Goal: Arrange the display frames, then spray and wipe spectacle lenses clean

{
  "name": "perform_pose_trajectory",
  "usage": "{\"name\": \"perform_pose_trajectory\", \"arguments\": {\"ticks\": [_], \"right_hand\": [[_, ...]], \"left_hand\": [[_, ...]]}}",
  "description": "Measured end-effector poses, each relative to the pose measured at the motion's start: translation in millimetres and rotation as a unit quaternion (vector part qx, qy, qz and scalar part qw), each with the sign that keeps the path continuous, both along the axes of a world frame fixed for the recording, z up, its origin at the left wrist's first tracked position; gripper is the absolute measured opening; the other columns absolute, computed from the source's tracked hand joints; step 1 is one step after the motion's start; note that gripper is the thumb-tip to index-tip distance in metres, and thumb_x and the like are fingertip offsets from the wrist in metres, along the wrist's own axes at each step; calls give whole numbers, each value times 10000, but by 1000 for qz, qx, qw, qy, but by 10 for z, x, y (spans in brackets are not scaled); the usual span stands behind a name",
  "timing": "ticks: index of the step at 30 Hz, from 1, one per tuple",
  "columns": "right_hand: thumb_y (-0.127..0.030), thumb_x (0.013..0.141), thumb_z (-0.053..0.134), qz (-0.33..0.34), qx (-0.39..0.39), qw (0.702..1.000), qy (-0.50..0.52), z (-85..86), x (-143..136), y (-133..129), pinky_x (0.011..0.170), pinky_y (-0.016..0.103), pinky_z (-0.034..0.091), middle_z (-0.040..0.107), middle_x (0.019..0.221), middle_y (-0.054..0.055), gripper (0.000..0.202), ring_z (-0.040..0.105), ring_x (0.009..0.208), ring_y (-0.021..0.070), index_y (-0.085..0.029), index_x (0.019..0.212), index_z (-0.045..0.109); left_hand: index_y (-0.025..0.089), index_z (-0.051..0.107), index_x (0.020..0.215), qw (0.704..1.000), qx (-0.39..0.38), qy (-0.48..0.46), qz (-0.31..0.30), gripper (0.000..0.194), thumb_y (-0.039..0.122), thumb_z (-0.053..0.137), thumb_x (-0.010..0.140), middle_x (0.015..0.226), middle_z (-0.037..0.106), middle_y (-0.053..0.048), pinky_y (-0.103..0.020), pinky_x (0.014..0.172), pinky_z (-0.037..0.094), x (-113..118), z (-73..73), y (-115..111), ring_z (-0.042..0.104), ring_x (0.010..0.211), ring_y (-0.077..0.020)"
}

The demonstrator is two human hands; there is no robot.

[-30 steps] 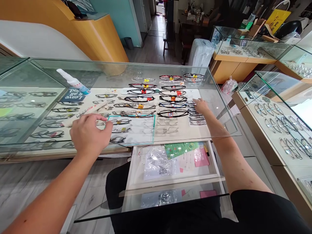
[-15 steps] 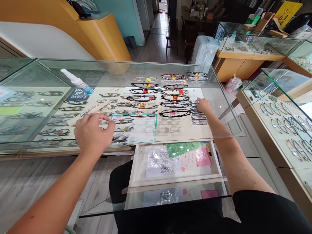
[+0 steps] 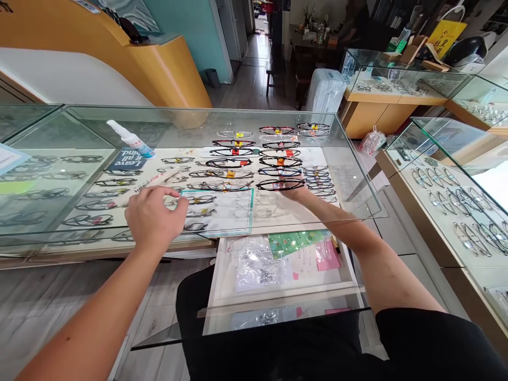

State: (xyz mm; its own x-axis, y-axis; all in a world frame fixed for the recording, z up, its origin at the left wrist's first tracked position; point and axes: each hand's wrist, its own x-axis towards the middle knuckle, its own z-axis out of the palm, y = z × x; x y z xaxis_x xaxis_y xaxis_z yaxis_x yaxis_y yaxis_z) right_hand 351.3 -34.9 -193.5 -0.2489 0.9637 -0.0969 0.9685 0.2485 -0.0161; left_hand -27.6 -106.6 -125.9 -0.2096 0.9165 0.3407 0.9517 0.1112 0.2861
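Note:
My left hand (image 3: pixel 155 216) is at the front of the glass display counter (image 3: pixel 317 209), its fingers loosely curved and a gap between thumb and forefinger. No object shows in it. A pale strip with red print (image 3: pixel 159 180) lies just behind it. My right hand (image 3: pixel 291 191) is inside the case, seen through the glass. Its fingers are mostly hidden behind a black pair of glasses (image 3: pixel 280 184), so whether they hold anything does not show. Two columns of tagged glasses, including a blue-black pair (image 3: pixel 281 172), lie in the middle. Further right, a stack of thin-framed glasses (image 3: pixel 318 180) rests on a white sheet.
Below the counter an open drawer (image 3: pixel 228 290) holds plastic bags, a green card (image 3: pixel 296 243) and pink paper (image 3: pixel 327 258). A white spray bottle (image 3: pixel 133 140) lies at the back left. Another glass case (image 3: pixel 440 211) stands to the right.
My right hand has moved left inside the case, from the stack of thin-framed glasses to behind the front black pair. My left hand has hardly moved.

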Motion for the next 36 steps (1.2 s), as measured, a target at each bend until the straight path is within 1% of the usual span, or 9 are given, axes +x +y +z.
{"name": "perform_pose_trajectory", "arguments": {"ticks": [4,9,13,16,19,22,24,28,36], "right_hand": [[-371,1167,461,133,-101,986,4,55,-633,-510,957,377,583,862,1175,138,404,791,1058,267,-178,1270,801],[-318,1042,748,259,-229,938,-26,324,-885,-1309,739,311,555,859,982,106,237,791,897,231,-172,873,827],[-378,1090,717,398,-293,869,22,1027,-740,-1884,619,319,421,809,845,51,280,718,769,208,-212,888,818],[-359,1129,667,382,-223,889,118,1694,-514,-1996,621,321,350,771,811,33,308,635,712,178,-208,879,766],[-326,1096,707,271,-64,945,174,2153,-247,-1731,677,304,346,714,775,15,339,568,691,149,-196,783,705],[-290,1089,632,120,141,974,130,2271,70,-1158,709,324,360,705,787,55,381,570,721,177,-184,732,712],[-299,1070,613,30,206,975,73,2201,314,-690,747,340,406,754,855,98,347,616,777,220,-176,786,772],[-311,1058,597,-96,181,979,-23,1901,786,158,896,383,520,846,1088,172,321,721,1002,314,-163,1078,881],[-314,1084,548,-104,136,980,-105,1360,1183,981,1241,537,399,618,1698,202,498,444,1541,412,-132,1489,773]], "left_hand": [[237,693,1005,1000,-10,5,-5,218,410,560,993,1327,752,-134,-589,1173,497,29,49,-18,627,1331,-432],[237,693,1016,1000,-19,2,-9,226,416,555,1002,1343,742,-145,-579,1159,493,35,69,-27,612,1329,-426],[236,706,1031,1000,-19,-4,-6,246,431,559,1001,1359,737,-152,-591,1157,484,34,51,-25,600,1335,-431],[231,714,1044,1000,-14,-3,-7,261,435,557,1000,1352,738,-157,-590,1147,488,34,41,-28,602,1329,-432],[230,716,1036,1000,-14,2,-10,272,439,545,1004,1321,744,-165,-592,1130,502,35,44,-35,611,1312,-435],[229,717,1050,1000,-17,3,-9,265,428,550,999,1343,743,-162,-599,1120,511,41,54,-39,616,1313,-439],[225,716,1063,1000,-20,4,-6,265,422,550,1002,1376,738,-162,-607,1117,514,49,64,-43,615,1326,-443],[216,716,1076,1000,-23,4,-6,264,420,560,1014,1407,734,-167,-586,1094,513,68,97,-60,615,1337,-439],[216,714,1075,1000,-23,4,-21,245,397,558,1027,1391,736,-165,-545,1055,496,38,123,-76,628,1301,-419]]}}
